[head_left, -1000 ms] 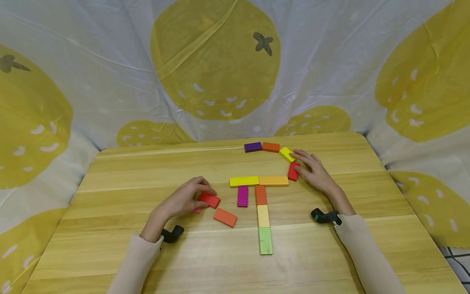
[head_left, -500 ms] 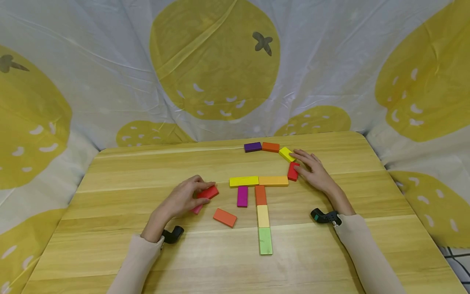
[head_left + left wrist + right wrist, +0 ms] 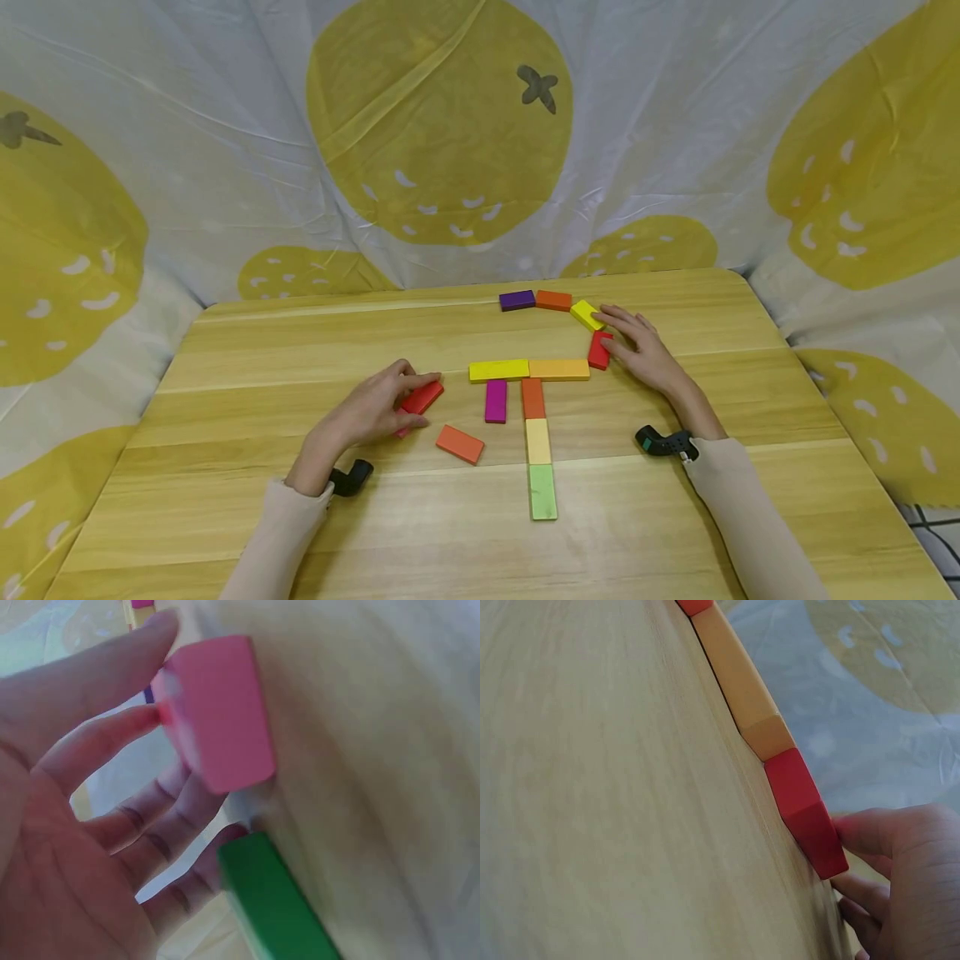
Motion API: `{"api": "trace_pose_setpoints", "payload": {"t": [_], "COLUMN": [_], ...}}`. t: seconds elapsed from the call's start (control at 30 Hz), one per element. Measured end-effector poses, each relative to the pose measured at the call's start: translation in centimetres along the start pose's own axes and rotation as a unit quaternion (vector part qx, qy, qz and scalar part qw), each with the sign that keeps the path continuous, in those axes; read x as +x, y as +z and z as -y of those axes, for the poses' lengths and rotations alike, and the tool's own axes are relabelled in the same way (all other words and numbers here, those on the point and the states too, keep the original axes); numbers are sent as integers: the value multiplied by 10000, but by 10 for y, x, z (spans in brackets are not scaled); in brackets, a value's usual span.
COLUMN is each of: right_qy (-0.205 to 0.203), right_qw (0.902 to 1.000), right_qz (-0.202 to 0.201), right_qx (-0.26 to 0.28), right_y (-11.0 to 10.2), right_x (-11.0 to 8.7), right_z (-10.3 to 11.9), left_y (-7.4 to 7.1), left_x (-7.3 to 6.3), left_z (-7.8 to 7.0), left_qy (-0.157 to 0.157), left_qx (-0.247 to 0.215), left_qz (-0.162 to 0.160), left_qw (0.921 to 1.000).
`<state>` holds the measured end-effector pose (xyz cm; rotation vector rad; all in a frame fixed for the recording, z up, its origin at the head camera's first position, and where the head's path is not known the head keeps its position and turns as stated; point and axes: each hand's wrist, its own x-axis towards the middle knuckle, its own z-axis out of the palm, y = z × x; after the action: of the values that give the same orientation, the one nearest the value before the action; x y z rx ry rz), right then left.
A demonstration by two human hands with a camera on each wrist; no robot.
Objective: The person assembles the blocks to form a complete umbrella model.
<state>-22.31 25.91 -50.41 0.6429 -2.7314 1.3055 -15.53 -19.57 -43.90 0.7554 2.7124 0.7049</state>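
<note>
My left hand (image 3: 367,410) pinches a red wooden block (image 3: 424,397) between thumb and forefinger on the table. A pink block (image 3: 229,712) lies under that hand, mostly covered in the head view. Near the little finger, the left wrist view shows a green block (image 3: 277,900), which the head view hides. My right hand (image 3: 643,352) rests at the curved row, its thumb touching another red block (image 3: 598,351) and a fingertip on a yellow block (image 3: 585,314). Its other fingers are loosely extended.
An orange-red block (image 3: 460,444) lies alone on the wooden table (image 3: 420,533). A long yellow block (image 3: 498,371) and a light orange one (image 3: 558,370) form a bar, with a purple block (image 3: 496,402) and a column ending in light green (image 3: 542,492) below. Dark purple (image 3: 517,301) ends the curve.
The left red block has turned, its right end swinging away from me, and shifted slightly left. Left thumb and forefinger moved with it. The right hand and the other blocks stay put.
</note>
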Motion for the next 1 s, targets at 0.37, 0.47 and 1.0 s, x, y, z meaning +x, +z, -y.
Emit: {"api": "trace_pose_setpoints", "payload": {"t": [0.37,0.47,1.0], "right_qy": [0,2,2], "right_qw": [10000,10000,10000], "right_qz": [-12,-11,-10], "right_qx": [-2,13,-19], "right_y": [0,0,0], "right_x": [0,0,0], "right_z": [-1,-1,0], "left_y": [-3,-3,3], "left_x": [-3,-2,3], "left_z": [-2,-2,0], "left_qy": [61,35,-158], "left_qx": [-69,-94,-309], "left_qz": [63,43,-404], "left_qw": [9999,9999,9986]}}
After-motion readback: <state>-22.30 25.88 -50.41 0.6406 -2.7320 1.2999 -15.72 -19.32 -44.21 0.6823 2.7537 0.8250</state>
